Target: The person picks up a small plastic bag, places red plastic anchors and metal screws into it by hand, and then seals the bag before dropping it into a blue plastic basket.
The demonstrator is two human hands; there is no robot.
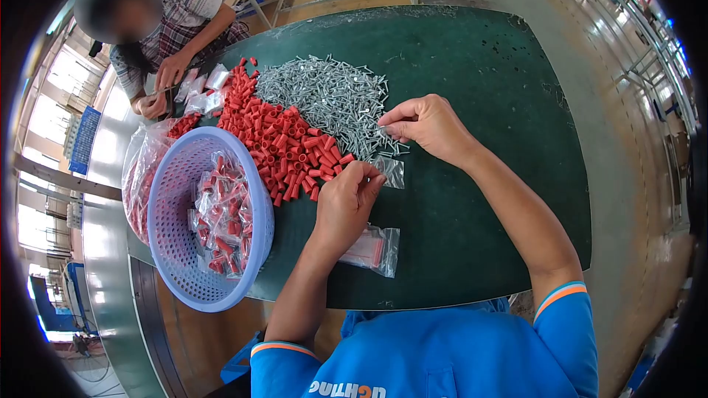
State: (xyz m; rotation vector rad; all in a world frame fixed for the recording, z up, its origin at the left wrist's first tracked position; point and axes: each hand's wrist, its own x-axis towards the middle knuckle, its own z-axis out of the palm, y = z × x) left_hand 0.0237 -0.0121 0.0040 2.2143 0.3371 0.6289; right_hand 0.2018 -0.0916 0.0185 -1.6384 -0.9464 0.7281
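Observation:
My left hand (345,197) is closed in a pinch beside the red plugs, with a small clear plastic bag (394,172) at its fingertips. My right hand (431,127) pinches at the right edge of a heap of silver screws (324,92); a bit of metal, apparently screws, shows at its fingertips, though how many is hidden. Red plastic plugs (273,136), short and hollow, lie heaped left of the screws. Beneath my left wrist lies a stack of flat clear bags (382,252) with a red stripe.
At left, a lavender perforated basket (158,228) holds several filled bags of red plugs. Behind it lies a large clear sack (140,177) with red contents. Across the green table (472,250), a co-worker (181,22) handles something near small clear bags (210,92).

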